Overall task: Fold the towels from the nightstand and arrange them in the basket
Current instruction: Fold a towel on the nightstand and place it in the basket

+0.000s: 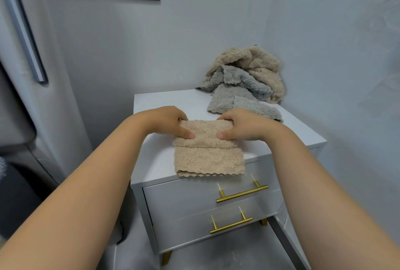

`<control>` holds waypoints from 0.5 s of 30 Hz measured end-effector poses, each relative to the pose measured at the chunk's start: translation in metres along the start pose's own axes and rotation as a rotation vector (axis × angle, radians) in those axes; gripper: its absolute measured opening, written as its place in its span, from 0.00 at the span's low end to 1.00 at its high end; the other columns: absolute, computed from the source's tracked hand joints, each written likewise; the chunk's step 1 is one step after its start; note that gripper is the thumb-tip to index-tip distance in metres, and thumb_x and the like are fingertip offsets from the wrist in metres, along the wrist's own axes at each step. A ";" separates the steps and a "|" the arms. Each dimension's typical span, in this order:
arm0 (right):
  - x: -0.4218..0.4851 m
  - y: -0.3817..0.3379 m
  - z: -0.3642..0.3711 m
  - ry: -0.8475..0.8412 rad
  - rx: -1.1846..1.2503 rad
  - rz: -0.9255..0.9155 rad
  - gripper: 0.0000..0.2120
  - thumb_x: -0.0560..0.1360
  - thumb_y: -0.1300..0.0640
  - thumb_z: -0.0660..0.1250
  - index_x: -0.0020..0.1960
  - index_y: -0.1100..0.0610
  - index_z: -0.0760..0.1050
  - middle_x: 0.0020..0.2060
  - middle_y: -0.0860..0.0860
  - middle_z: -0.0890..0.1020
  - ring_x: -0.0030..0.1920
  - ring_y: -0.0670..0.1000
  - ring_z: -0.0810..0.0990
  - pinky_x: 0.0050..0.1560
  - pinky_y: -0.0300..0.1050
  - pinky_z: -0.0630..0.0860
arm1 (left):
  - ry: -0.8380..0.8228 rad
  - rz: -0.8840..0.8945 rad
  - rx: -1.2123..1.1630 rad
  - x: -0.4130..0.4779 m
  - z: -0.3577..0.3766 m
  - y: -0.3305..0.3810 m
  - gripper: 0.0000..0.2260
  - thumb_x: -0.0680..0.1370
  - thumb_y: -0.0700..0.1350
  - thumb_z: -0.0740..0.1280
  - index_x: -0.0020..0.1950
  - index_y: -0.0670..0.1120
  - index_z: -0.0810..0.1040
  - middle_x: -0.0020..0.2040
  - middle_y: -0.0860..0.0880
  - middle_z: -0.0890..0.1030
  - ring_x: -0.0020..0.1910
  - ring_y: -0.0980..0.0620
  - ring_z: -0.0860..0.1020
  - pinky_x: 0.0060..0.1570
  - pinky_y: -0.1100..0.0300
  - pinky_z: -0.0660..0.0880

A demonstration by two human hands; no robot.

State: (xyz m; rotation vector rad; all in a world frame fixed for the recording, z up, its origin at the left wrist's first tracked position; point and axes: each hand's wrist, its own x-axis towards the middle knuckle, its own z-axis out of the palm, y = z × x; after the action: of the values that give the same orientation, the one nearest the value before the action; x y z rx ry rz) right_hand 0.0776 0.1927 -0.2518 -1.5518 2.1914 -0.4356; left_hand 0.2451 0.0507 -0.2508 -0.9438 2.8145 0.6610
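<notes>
In the head view the left hand (166, 121) and right hand (242, 124) each pinch the far, doubled edge of the beige towel (207, 157). Its fold runs side to side between them, and the rest lies on the desk (164, 101) toward the body. The unfolded pile (246, 79) sits beyond the right hand, nearer to it than to the left.

Single head-worn view, looking forward and down, close over the nightstand (155, 161) top, facing the wall corner

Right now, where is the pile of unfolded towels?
In the head view, the towel pile lies at the back right corner of the nightstand, by the wall, just beyond the right hand that grips the beige towel.
</notes>
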 end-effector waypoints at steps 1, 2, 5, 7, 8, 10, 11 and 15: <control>0.000 -0.001 0.000 -0.004 0.007 0.006 0.26 0.74 0.50 0.71 0.68 0.57 0.71 0.61 0.54 0.77 0.56 0.51 0.76 0.54 0.44 0.70 | -0.044 -0.004 -0.047 -0.001 0.000 -0.003 0.25 0.69 0.60 0.72 0.59 0.45 0.78 0.55 0.47 0.80 0.52 0.49 0.76 0.57 0.53 0.71; -0.001 -0.001 0.000 0.002 0.004 0.011 0.26 0.74 0.51 0.71 0.68 0.59 0.70 0.61 0.55 0.78 0.51 0.50 0.75 0.52 0.43 0.68 | -0.080 0.004 -0.112 -0.003 0.000 -0.006 0.27 0.67 0.62 0.73 0.56 0.44 0.79 0.54 0.44 0.81 0.51 0.48 0.77 0.58 0.51 0.72; -0.002 -0.003 0.002 0.059 -0.003 0.008 0.22 0.74 0.53 0.70 0.65 0.60 0.71 0.45 0.51 0.78 0.40 0.47 0.72 0.44 0.43 0.67 | -0.070 0.022 -0.302 -0.006 0.003 -0.011 0.26 0.63 0.60 0.77 0.52 0.43 0.80 0.53 0.42 0.82 0.54 0.41 0.78 0.59 0.48 0.73; 0.000 -0.004 0.003 0.124 0.023 -0.018 0.14 0.74 0.56 0.70 0.57 0.59 0.74 0.41 0.50 0.77 0.40 0.49 0.75 0.41 0.44 0.70 | 0.021 0.032 -0.337 -0.002 0.004 -0.010 0.17 0.67 0.53 0.77 0.46 0.45 0.78 0.47 0.44 0.81 0.48 0.43 0.78 0.48 0.51 0.75; 0.001 -0.004 0.003 0.169 0.037 -0.033 0.11 0.73 0.58 0.71 0.54 0.58 0.75 0.43 0.51 0.77 0.44 0.51 0.76 0.43 0.45 0.72 | 0.097 0.033 -0.318 0.001 0.004 -0.009 0.14 0.68 0.51 0.77 0.43 0.46 0.76 0.43 0.48 0.78 0.43 0.47 0.76 0.41 0.55 0.72; 0.003 -0.003 0.005 0.267 0.058 -0.052 0.10 0.72 0.60 0.71 0.51 0.54 0.73 0.47 0.50 0.77 0.49 0.52 0.76 0.48 0.47 0.73 | 0.263 0.047 -0.267 0.004 0.007 -0.004 0.14 0.68 0.49 0.77 0.43 0.47 0.73 0.41 0.52 0.75 0.40 0.52 0.72 0.36 0.58 0.66; 0.004 -0.002 0.006 0.311 0.069 -0.057 0.11 0.72 0.61 0.71 0.51 0.52 0.73 0.47 0.49 0.77 0.50 0.52 0.76 0.49 0.48 0.73 | 0.334 0.060 -0.249 0.005 0.008 -0.001 0.15 0.68 0.49 0.77 0.44 0.47 0.73 0.41 0.52 0.75 0.39 0.53 0.72 0.36 0.59 0.65; 0.005 0.000 0.009 0.436 0.037 -0.085 0.12 0.71 0.62 0.70 0.50 0.51 0.71 0.48 0.48 0.76 0.47 0.50 0.74 0.44 0.47 0.72 | 0.522 0.156 -0.080 0.006 0.015 0.007 0.16 0.68 0.45 0.76 0.44 0.46 0.69 0.42 0.51 0.73 0.41 0.49 0.71 0.36 0.57 0.64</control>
State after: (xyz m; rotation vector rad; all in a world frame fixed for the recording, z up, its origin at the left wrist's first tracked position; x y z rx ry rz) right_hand 0.0805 0.1876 -0.2606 -1.6558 2.4161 -0.9097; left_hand 0.2350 0.0591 -0.2631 -1.0464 3.3704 0.6227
